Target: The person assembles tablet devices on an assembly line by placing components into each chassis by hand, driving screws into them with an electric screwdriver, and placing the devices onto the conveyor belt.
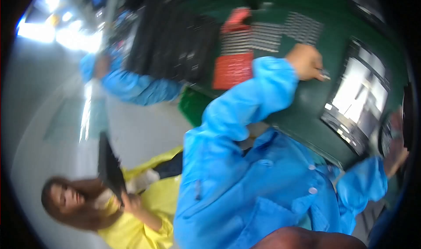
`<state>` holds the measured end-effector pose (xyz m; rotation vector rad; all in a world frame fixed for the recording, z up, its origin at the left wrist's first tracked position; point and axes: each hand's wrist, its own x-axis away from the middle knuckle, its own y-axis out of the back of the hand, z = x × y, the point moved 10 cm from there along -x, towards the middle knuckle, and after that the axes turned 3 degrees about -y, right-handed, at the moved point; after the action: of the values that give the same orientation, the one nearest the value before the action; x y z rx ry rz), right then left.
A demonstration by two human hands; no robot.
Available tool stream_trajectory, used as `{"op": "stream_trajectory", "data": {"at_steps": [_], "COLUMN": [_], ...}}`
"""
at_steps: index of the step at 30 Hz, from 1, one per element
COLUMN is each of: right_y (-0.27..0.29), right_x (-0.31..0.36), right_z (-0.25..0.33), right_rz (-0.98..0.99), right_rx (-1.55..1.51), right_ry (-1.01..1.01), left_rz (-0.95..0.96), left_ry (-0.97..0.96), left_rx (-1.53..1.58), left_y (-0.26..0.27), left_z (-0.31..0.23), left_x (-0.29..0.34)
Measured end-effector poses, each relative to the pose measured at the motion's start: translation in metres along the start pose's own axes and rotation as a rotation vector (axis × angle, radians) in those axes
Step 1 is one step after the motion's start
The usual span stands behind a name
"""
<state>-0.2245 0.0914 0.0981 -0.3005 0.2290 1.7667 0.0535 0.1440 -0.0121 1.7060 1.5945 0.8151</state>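
My left hand (pixel 305 62) is over the green table (pixel 302 95), its fingers pinched on a small shiny metal part (pixel 325 75). Just beyond it lie rows of small metal parts (pixel 302 27), with further rows (pixel 265 36) beside them. A red tray (pixel 232 71) also bears lined-up parts. Right of my left hand rests a flat black panel (pixel 359 91) with bright white areas and small white pieces along its near edge. My right hand (pixel 397 157) is at the far right, beside the panel and a dark round object (pixel 386 135). Blur and the picture's rim hide its fingers.
A row of black panels (pixel 171 38) stands at the table's left, where another person's blue sleeve (pixel 140 87) reaches in. A green bin (pixel 193 106) is below the table edge. At lower left a person in yellow (pixel 144 214) holds a dark flat panel (pixel 109 163).
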Motion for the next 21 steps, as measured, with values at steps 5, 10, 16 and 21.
{"op": "stream_trajectory", "data": {"at_steps": [5, 10, 16, 21], "right_y": [-0.002, -0.001, 0.014, 0.058], "right_x": [0.001, 0.002, -0.006, -0.004], "right_z": [-0.030, -0.012, -0.016, -0.038], "right_rz": [0.006, -0.045, 0.037, -0.073], "right_rx": [0.023, -0.119, -0.120, -0.166], "right_ry": [-0.085, -0.018, -0.036, -0.002], "left_rz": [-0.339, -0.443, -0.201, -0.321], "left_ry": [0.031, -0.493, -0.808, -0.786], "left_rx": [0.435, 0.053, 0.137, 0.053], "left_y": [0.039, 0.025, -0.048, -0.061], "left_z": [0.026, -0.089, -0.167, -0.170], "left_x": [0.027, 0.063, 0.076, 0.059]}}
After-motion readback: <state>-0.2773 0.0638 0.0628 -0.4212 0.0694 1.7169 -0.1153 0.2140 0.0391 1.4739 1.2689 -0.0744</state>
